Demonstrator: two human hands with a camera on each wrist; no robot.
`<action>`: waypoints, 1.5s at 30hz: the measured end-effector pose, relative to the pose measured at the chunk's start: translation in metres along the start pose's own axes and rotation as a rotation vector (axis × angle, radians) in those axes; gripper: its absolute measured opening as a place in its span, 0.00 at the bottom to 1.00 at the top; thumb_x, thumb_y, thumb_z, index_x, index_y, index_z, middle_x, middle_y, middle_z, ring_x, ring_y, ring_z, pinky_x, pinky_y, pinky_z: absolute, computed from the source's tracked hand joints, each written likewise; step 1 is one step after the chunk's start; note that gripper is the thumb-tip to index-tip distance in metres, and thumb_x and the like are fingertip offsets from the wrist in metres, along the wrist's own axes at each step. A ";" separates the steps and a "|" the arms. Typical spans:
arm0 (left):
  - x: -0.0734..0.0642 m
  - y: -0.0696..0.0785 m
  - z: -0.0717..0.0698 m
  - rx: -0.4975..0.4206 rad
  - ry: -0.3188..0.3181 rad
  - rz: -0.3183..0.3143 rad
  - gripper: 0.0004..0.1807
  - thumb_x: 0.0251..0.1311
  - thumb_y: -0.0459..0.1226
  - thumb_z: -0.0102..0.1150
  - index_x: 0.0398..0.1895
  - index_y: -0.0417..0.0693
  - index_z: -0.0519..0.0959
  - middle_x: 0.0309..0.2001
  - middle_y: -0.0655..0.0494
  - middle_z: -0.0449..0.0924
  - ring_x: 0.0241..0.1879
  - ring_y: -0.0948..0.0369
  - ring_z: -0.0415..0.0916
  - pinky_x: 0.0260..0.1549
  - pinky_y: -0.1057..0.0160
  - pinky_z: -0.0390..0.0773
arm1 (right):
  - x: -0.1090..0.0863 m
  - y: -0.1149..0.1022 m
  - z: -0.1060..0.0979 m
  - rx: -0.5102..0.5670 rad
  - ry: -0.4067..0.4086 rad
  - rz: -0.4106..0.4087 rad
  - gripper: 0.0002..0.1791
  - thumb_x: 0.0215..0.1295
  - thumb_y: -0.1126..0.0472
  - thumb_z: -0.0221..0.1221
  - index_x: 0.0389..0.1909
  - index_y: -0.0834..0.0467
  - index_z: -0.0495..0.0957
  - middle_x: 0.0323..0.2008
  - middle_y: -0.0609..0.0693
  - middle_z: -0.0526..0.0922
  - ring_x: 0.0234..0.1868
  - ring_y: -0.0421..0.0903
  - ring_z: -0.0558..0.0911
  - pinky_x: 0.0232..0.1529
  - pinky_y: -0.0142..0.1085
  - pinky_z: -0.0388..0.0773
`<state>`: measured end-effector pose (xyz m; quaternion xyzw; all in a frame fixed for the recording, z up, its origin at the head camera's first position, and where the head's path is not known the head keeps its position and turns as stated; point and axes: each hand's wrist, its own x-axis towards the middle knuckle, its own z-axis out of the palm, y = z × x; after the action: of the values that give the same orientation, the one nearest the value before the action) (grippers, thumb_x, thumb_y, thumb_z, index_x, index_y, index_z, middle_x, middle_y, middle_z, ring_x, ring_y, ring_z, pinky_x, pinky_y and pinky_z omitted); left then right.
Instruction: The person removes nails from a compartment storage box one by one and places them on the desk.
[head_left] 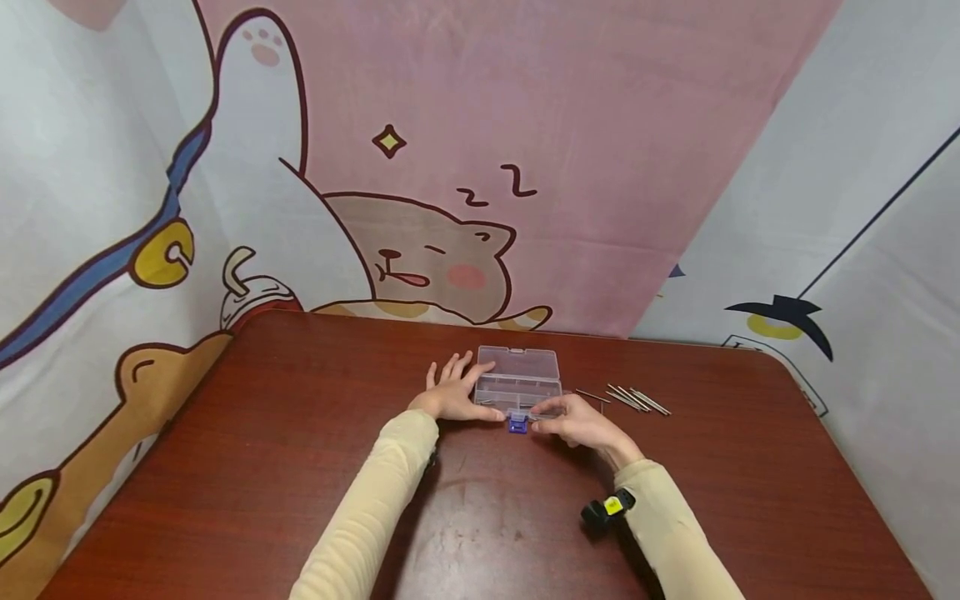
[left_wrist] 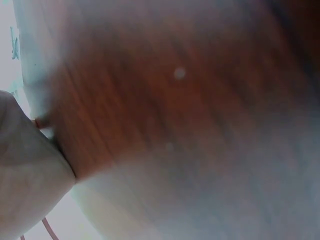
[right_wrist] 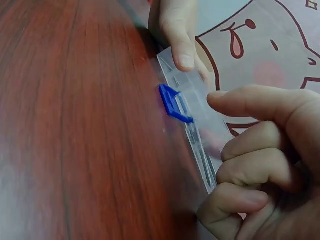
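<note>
The box (head_left: pixel 519 382) is being touched at its left side by the left hand (head_left: pixel 452 400), whose fingers are being held spread apart, with the thumb being laid on the front edge, just beside the blue latch (head_left: pixel 517 423). The right hand (head_left: pixel 581 422) is being held at the front right of the box; in the right wrist view one digit is being pointed toward the latch side while the others are being curled inward, but whether anything is being gripped cannot be told. The latch is being left hanging at the front, and the clear lid (head_left: pixel 521 364) is being laid open at the back. The box is being borne by the table (head_left: pixel 480 500), toward its far side. To the right of the box, beyond the right hand, several thin metal rods (head_left: pixel 639 399) are being strewn loosely. Both forearms are being covered by pale sleeves (head_left: pixel 375 508), and a dark device (head_left: pixel 606 510) is being worn at the right wrist. Behind the table, a cartoon-printed cloth (head_left: pixel 600 150) is being hung.
</note>
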<state>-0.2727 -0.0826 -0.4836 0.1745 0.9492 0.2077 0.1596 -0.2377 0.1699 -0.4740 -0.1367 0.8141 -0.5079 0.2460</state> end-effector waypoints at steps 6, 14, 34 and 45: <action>-0.001 0.001 -0.001 -0.002 -0.008 0.002 0.54 0.46 0.69 0.61 0.76 0.68 0.50 0.77 0.48 0.36 0.74 0.49 0.30 0.64 0.39 0.28 | 0.003 -0.004 0.010 -0.009 0.091 -0.007 0.15 0.62 0.64 0.60 0.44 0.71 0.76 0.15 0.44 0.66 0.11 0.35 0.59 0.13 0.28 0.56; 0.010 -0.012 0.009 -0.040 0.015 0.019 0.57 0.42 0.71 0.61 0.76 0.72 0.48 0.77 0.50 0.33 0.74 0.51 0.27 0.63 0.40 0.24 | 0.004 -0.006 0.020 0.008 0.300 -0.031 0.08 0.61 0.66 0.60 0.35 0.69 0.79 0.11 0.42 0.64 0.12 0.36 0.61 0.14 0.29 0.58; -0.004 -0.002 0.000 -0.013 0.003 0.013 0.55 0.45 0.69 0.61 0.76 0.65 0.51 0.77 0.46 0.36 0.74 0.48 0.31 0.64 0.40 0.29 | -0.005 -0.003 0.008 0.194 0.564 -0.098 0.08 0.66 0.68 0.58 0.40 0.70 0.74 0.23 0.50 0.76 0.19 0.38 0.69 0.19 0.29 0.64; -0.003 -0.003 0.001 -0.039 0.011 0.031 0.56 0.44 0.70 0.61 0.76 0.65 0.51 0.77 0.46 0.36 0.74 0.48 0.30 0.63 0.39 0.28 | -0.015 0.011 -0.012 0.411 0.630 -0.092 0.06 0.69 0.67 0.55 0.41 0.65 0.70 0.11 0.38 0.63 0.11 0.32 0.57 0.15 0.26 0.56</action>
<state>-0.2708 -0.0861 -0.4857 0.1849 0.9430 0.2294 0.1545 -0.2311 0.1909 -0.4753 0.0420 0.7241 -0.6882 -0.0173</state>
